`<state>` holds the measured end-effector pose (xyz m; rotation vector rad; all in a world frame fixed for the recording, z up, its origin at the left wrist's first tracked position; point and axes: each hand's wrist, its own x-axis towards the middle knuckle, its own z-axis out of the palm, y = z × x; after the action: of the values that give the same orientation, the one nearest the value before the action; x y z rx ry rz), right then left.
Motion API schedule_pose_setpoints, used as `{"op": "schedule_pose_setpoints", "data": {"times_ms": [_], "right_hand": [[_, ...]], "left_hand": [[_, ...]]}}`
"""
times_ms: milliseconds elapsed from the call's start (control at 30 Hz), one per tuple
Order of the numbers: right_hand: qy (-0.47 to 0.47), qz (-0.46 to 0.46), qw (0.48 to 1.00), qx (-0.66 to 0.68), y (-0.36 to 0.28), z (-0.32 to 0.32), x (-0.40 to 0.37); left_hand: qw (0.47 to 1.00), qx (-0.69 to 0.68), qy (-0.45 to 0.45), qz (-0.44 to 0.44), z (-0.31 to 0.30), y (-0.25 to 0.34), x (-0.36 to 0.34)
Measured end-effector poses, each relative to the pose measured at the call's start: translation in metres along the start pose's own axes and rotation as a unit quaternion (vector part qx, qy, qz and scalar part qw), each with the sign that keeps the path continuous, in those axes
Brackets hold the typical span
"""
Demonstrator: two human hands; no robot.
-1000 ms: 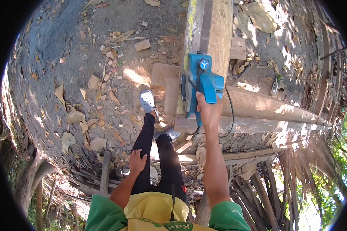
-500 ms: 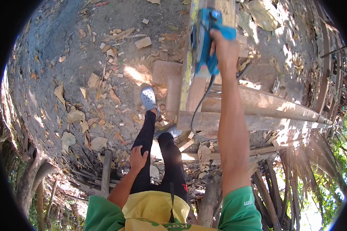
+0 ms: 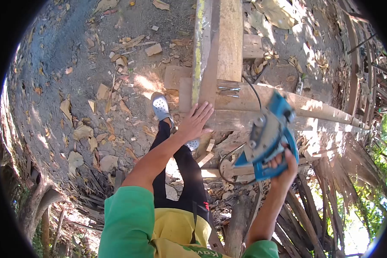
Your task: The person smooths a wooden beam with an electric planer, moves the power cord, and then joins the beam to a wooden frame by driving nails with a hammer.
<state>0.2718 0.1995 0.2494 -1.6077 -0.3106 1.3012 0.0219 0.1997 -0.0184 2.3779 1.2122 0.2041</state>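
Note:
My left hand (image 3: 195,121) rests palm down, fingers stretched out, on the near end of a long board (image 3: 207,79) beside a yellow-marked edge. In my right hand (image 3: 284,165) is the handle of a blue electric planer (image 3: 268,133), with my fingers wrapped round it. The planer is tilted in the air to the right of the board, its grey metal side with round fittings facing up. A dark cord (image 3: 221,165) loops from beside it. A pale beam (image 3: 230,43) lies along the board's right side.
Crossing timbers (image 3: 305,103) run off to the right, with thin metal pieces (image 3: 228,91) lying on one near the corner. Wood offcuts (image 3: 153,49) and dry leaves (image 3: 84,131) litter the dirt. My feet in grey clogs (image 3: 161,106) stand left of the board.
My right hand has lifted the planer off the wood and brought it back and right, tilting it. My left hand has moved from my thigh onto the board's end.

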Motion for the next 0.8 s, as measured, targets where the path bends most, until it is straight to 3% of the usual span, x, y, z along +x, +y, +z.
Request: {"op": "schedule_pose_setpoints", "data": {"times_ms": [200,333,467,600,633,667,700,733,800], "right_hand": [[0.067,-0.040,0.977,0.199,-0.007,-0.113,-0.089],[0.057,-0.050,0.927,0.366,-0.009,-0.161,-0.134],[0.119,-0.054,0.891,0.434,-0.002,-0.199,-0.167],[0.211,-0.038,0.860,0.463,0.004,-0.216,-0.197],[0.228,-0.035,0.860,0.455,0.005,-0.220,-0.205],[0.245,-0.032,0.859,0.448,0.005,-0.220,-0.212],[0.269,-0.022,0.849,0.454,0.004,-0.216,-0.220],[0.287,-0.021,0.850,0.441,0.004,-0.212,-0.231],[0.318,-0.020,0.850,0.420,0.012,-0.205,-0.245]], "left_hand": [[0.996,0.019,-0.033,-0.077,-0.006,0.040,-0.017],[0.995,0.041,-0.014,-0.094,-0.003,0.043,0.000],[0.991,0.057,0.013,-0.118,0.008,0.058,0.012],[0.993,-0.006,0.021,-0.118,0.000,0.095,-0.042],[0.961,-0.160,-0.044,-0.223,-0.006,0.113,-0.054],[0.890,-0.309,-0.107,-0.319,-0.013,0.129,-0.061],[0.729,-0.463,-0.154,-0.479,-0.010,0.144,-0.055],[0.508,-0.583,-0.193,-0.604,-0.008,0.162,-0.048],[0.306,-0.712,-0.330,-0.539,-0.038,0.191,-0.019]]}}
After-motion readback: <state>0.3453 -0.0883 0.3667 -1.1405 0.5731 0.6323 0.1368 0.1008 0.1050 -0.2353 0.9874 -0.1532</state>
